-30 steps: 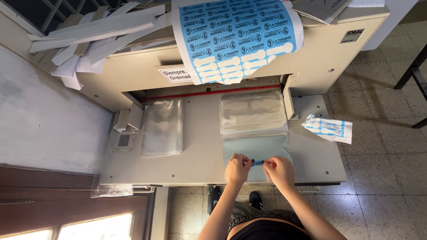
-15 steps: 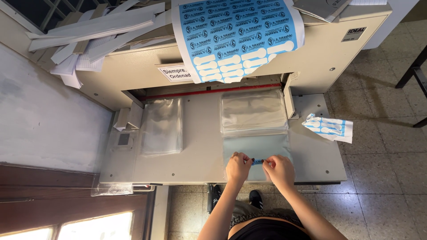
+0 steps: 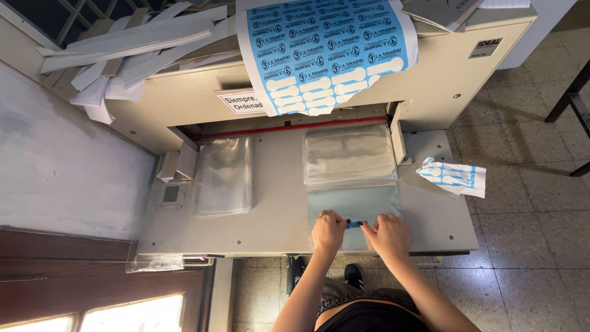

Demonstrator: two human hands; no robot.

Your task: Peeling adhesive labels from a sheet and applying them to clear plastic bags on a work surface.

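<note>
My left hand (image 3: 329, 230) and my right hand (image 3: 386, 234) meet at the front edge of a beige cutting machine's table (image 3: 276, 209). Between their fingertips they pinch a small blue sticker (image 3: 354, 224). It lies on the near edge of a clear plastic bag (image 3: 353, 205) with a pale blue tint. Just behind that bag rests a stack of clear bags (image 3: 349, 154), up against the machine's red-lined slot.
Another pile of clear bags (image 3: 224, 175) lies at the table's left. A big blue-and-white sticker sheet (image 3: 322, 52) hangs over the machine's top, and a smaller piece (image 3: 453, 176) sits at the right. White paper strips (image 3: 123, 55) are heaped at the upper left. Tiled floor (image 3: 528, 246) lies right.
Both hands stay at the bag's near edge; their fingers have barely shifted on the blue sticker. Everything else is unmoved.
</note>
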